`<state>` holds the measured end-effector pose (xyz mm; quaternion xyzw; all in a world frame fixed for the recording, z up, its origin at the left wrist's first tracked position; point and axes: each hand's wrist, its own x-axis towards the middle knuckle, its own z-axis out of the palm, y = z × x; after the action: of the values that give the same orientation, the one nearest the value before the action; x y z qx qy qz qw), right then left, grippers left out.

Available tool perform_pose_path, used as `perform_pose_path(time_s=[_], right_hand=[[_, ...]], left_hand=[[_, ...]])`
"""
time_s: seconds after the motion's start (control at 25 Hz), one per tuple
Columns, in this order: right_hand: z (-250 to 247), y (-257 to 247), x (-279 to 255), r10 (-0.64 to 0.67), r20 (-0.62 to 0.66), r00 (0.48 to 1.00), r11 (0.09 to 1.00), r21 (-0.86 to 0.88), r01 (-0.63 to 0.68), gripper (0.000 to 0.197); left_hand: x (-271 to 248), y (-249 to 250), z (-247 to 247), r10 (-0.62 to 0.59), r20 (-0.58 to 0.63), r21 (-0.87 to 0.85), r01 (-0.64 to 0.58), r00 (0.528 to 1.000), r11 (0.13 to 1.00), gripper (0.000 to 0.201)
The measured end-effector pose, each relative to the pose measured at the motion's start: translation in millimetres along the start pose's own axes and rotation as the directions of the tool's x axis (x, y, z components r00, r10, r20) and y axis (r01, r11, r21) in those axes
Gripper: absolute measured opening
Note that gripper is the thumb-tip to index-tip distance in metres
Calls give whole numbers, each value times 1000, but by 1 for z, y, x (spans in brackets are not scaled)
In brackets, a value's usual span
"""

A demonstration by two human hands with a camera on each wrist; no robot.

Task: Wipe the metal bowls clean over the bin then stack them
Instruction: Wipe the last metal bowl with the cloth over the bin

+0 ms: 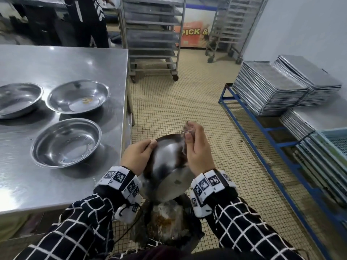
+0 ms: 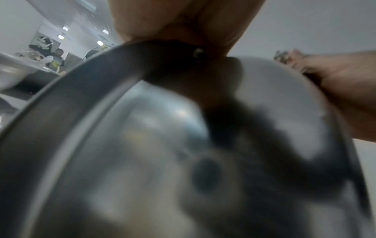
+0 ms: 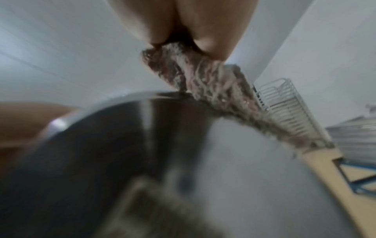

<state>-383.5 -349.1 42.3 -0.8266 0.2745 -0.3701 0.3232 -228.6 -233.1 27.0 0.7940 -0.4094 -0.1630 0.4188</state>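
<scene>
- Your left hand point(image 1: 138, 156) grips the tilted bowl point(image 1: 167, 166) at its 9 o'clock rim, directly above the bin point(image 1: 165, 224).
- Your right hand point(image 1: 197, 149) pinches the scourer point(image 3: 203, 80) at the bowl's 1 o'clock rim.

Three bowls point(image 1: 67, 142) on table point(image 1: 62, 59), left of bin point(image 1: 165, 222).

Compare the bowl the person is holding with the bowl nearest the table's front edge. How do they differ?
The held bowl is tilted steeply over the bin; the table bowl sits flat, mouth up. The held bowl is gripped by the left hand and rubbed with a scrubber in the right hand; the table bowl is untouched. Both are round, shiny metal.
</scene>
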Motion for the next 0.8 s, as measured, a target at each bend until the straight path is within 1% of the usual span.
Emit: perform_pose_path(time_s=[0.04,0.08,0.12,0.16,0.2,0.28,0.32,0.36,0.4,0.44,0.48,0.52,0.56,0.6,0.64,0.68,0.72,0.76,0.8], right_hand=[[9,-8,-8,6,18,1000,999,38,-7,42],[19,-13,-17,-6,41,999,1000,-2,6,45],[28,-15,-27,-30,59,998,993,-117,36,47],[36,-14,-36,-61,66,996,968,-241,76,49],[40,-13,-42,-90,57,994,940,-325,104,50],[41,-10,-44,-108,6,994,915,-390,102,49],[41,-8,-39,-69,-37,997,921,-386,50,47],[38,-7,-32,22,-92,996,938,-342,-52,46],[33,-4,-22,154,-134,979,950,-254,-184,45],[27,2,-11,302,-143,942,937,-139,-321,44],[20,9,-2,435,-120,892,896,-35,-442,43],[13,13,2,517,-87,851,855,31,-517,41],[8,14,2,541,-80,837,841,68,-537,38],[6,11,-2,525,-98,845,851,93,-517,34],[7,2,-8,472,-131,872,881,101,-462,28],[11,-8,-14,370,-154,916,929,73,-363,25],[17,-18,-21,226,-154,962,974,12,-227,24],[25,-25,-28,69,-121,990,995,-68,-78,27],[32,-28,-31,-61,-67,996,985,-164,49,30]], left_hand=[[1,-1,1,-24,-16,-30,24,1000,999,35],[3,0,0,-31,-27,-71,29,999,997,36],[5,2,-1,-34,-31,-101,30,999,994,36],[6,4,-2,-30,-34,-106,27,999,994,37],[6,7,-4,-23,-35,-89,20,999,996,38],[3,11,-8,21,-47,-20,-22,999,1000,38],[0,14,-10,50,-59,22,-49,997,999,38],[-1,14,-12,64,-70,35,-62,996,997,38],[-1,13,-13,59,-82,9,-58,995,998,38],[0,10,-14,37,-98,-40,-42,995,998,38],[1,8,-15,15,-115,-77,-24,993,997,39],[2,6,-16,3,-129,-95,-15,992,995,40],[3,5,-16,-7,-135,-103,-7,991,995,40],[3,3,-15,-20,-134,-120,4,991,993,40],[3,3,-13,-34,-137,-140,15,990,990,40],[4,2,-12,-51,-141,-151,29,989,988,39],[4,3,-11,-60,-144,-151,38,988,988,38],[4,4,-10,-59,-142,-143,38,988,989,36],[4,5,-10,-43,-132,-130,25,990,991,33]])
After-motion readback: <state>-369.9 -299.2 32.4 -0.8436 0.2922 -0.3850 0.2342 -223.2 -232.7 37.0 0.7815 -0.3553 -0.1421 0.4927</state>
